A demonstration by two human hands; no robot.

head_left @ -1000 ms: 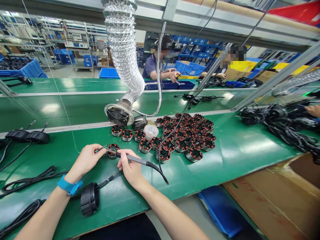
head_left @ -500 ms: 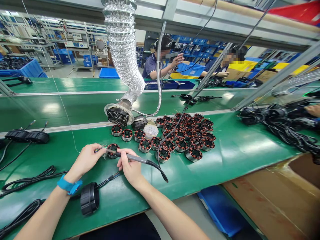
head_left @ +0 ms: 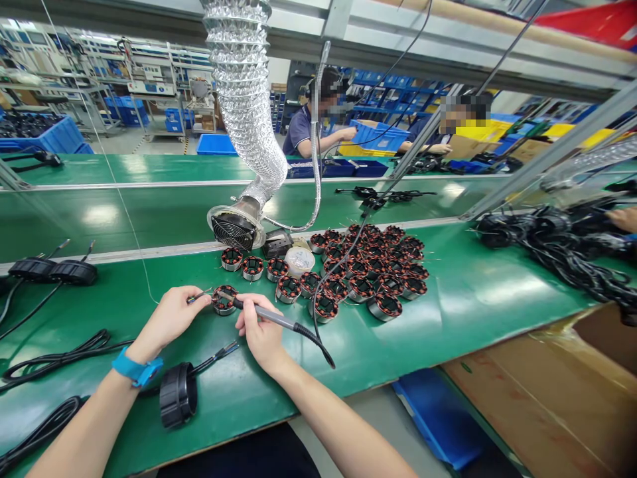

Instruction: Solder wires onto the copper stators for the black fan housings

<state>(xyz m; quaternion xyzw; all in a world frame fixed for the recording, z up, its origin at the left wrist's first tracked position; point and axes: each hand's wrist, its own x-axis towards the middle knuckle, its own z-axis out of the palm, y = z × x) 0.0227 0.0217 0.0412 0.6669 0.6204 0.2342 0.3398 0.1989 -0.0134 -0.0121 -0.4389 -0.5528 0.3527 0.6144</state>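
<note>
Across the long factory floor, a silver flexible extraction duct (head_left: 243, 86) dropped over a green conveyor bench (head_left: 462, 312) and ended in a grilled fan mouth (head_left: 236, 229). Beyond the bench, a co-worker (head_left: 303, 129) had lowered a raised hand and now reached toward a blue plastic crate (head_left: 378, 138), the biggest shift in the room over that last second. On the near bench, a crowd of copper-wound motor stators (head_left: 371, 265) stood in a tight cluster, with a short row trailing off to the left, while a black cable housing (head_left: 178, 395) lay just below the person's arms. One stator (head_left: 223, 300) sat apart from the row, just in front of it, on the green belt between the two hands. The left hand (head_left: 172, 315), with a blue band (head_left: 137, 368) at its wrist, was closed in a narrow pinch around a thin tool or wire (head_left: 199, 297) (too fine to tell which), its tip reaching the stator's left rim. The right hand (head_left: 261, 332) held a soldering iron (head_left: 269, 317) like a pen. That was the change up close — the hand had slid rightward and drawn the iron's tip from the stator's middle to its right rim.
</note>
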